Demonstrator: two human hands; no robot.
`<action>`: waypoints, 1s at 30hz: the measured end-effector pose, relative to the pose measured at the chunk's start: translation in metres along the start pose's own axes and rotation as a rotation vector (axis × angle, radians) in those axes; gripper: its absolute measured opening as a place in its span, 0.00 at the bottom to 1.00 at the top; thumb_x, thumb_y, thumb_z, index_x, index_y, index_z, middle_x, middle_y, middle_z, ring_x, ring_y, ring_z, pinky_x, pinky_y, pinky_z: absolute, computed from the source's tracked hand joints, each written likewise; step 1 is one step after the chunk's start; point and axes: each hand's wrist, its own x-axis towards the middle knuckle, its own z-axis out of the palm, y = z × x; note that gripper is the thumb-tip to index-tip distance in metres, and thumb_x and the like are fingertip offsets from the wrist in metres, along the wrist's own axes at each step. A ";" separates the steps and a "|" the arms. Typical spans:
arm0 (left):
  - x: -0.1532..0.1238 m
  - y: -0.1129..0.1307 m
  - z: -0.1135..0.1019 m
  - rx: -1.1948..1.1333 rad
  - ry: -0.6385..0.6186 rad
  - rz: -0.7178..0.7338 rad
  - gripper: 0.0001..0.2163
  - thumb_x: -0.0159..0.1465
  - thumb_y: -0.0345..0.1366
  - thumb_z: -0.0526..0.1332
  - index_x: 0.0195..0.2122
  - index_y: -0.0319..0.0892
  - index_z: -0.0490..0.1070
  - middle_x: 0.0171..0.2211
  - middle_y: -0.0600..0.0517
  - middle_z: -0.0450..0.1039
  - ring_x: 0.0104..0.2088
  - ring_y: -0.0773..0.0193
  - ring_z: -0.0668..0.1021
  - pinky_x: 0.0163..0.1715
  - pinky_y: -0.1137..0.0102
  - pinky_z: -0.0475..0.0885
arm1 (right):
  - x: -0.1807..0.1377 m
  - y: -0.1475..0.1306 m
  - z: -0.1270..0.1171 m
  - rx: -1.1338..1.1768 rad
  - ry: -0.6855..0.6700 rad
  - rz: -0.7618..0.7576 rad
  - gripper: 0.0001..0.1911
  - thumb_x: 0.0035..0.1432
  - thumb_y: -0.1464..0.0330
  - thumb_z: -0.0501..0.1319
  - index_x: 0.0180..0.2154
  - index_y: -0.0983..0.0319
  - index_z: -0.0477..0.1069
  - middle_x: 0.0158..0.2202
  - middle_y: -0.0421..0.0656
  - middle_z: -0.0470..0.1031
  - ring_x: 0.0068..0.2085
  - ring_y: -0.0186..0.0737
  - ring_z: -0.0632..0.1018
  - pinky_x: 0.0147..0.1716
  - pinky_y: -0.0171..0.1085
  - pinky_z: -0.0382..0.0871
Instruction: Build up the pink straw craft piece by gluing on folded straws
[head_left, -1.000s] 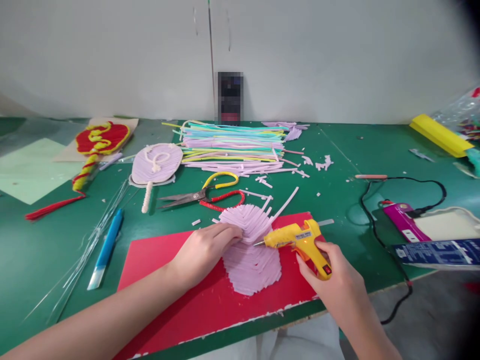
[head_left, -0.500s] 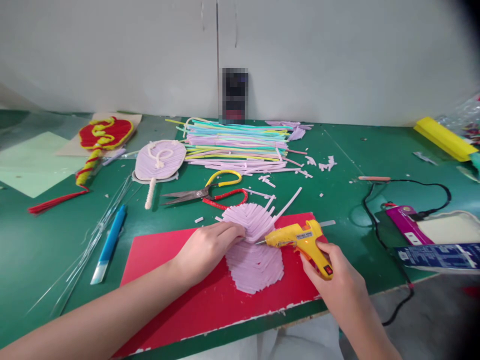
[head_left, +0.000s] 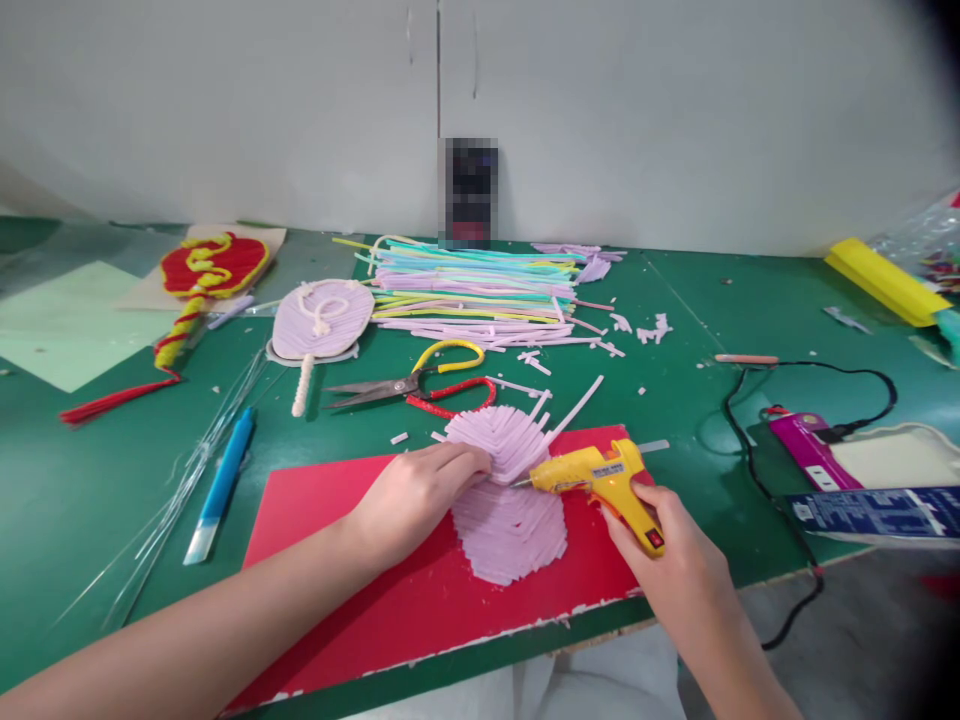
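Reaching in from the lower left with a straight forearm, laying the left hand (head_left: 420,500) palm down at the waist of one two-lobed lilac piece (head_left: 510,535) made of strips. Bending those fingers close together, tips down on the strips; cannot tell, for the hidden thumb, whether pinching or only pressing. Angling in from the lower right, wrapping the right hand (head_left: 675,550) around the handle of one yellow glue gun (head_left: 626,500) and aiming the nozzle left at the same waist, just beside the left fingertips. Cannot tell whether touching the strips with the metal tip.

Lying mostly on one red board (head_left: 420,615), but poking past its far edge with the upper lobe and one long strip. Leaving a narrow band of green table (head_left: 697,455) along the board's chipped near side. Showing a wider stretch of green on the right, before one purple power strip (head_left: 799,450), and a slim gap on the left, before one blue tool (head_left: 223,480).

Counting beyond the board: one pair of scissors (head_left: 409,385), two fans, namely one lilac fan (head_left: 334,332) and one red-and-yellow fan (head_left: 244,265), and one bundle of coloured stems (head_left: 480,290) near the wall (head_left: 675,110).
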 end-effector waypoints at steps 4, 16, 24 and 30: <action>0.000 -0.001 0.001 0.000 0.006 0.005 0.07 0.68 0.28 0.53 0.43 0.40 0.70 0.40 0.49 0.77 0.41 0.64 0.80 0.41 0.73 0.75 | 0.001 0.000 0.000 0.006 -0.006 0.034 0.12 0.59 0.58 0.53 0.39 0.58 0.67 0.34 0.47 0.80 0.30 0.42 0.81 0.25 0.36 0.72; 0.000 0.000 0.000 -0.006 0.002 -0.006 0.08 0.68 0.28 0.53 0.43 0.40 0.71 0.41 0.49 0.77 0.41 0.64 0.80 0.42 0.72 0.76 | 0.002 0.005 -0.001 0.011 0.004 0.078 0.16 0.61 0.54 0.51 0.38 0.59 0.67 0.35 0.48 0.79 0.31 0.43 0.81 0.27 0.36 0.72; 0.000 -0.001 0.000 0.001 0.008 0.002 0.08 0.68 0.28 0.53 0.43 0.40 0.70 0.41 0.49 0.77 0.41 0.64 0.80 0.41 0.73 0.75 | 0.001 0.008 0.000 -0.015 0.022 0.070 0.17 0.62 0.53 0.51 0.38 0.59 0.67 0.35 0.48 0.79 0.32 0.43 0.80 0.27 0.36 0.72; -0.001 -0.002 0.001 -0.003 -0.003 0.003 0.07 0.68 0.28 0.54 0.44 0.40 0.69 0.42 0.50 0.77 0.43 0.64 0.79 0.42 0.73 0.75 | 0.003 0.008 0.000 -0.024 0.031 0.095 0.18 0.62 0.52 0.51 0.38 0.59 0.67 0.35 0.48 0.78 0.31 0.42 0.80 0.26 0.36 0.71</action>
